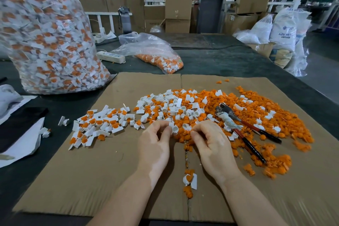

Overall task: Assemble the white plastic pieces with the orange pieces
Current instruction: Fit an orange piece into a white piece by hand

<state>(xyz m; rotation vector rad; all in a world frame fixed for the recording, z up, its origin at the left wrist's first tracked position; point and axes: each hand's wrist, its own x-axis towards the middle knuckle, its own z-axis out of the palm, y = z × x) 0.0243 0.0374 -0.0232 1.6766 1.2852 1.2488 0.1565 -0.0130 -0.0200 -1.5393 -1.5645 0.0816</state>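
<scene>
Pick step: left hand [156, 138] pinches a white piece [173, 128] at the near edge of the mixed pile [211, 115] on the cardboard [82, 180], right hand [211, 142] curled over orange pieces [185, 136], grip unclear; next, seat orange into white.

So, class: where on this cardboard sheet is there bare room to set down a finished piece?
Bare: the near-left cardboard, below the assembled pile and left of the left hand; also the far strip before the small bag. Crowded: the orange heap around the pliers.
</scene>
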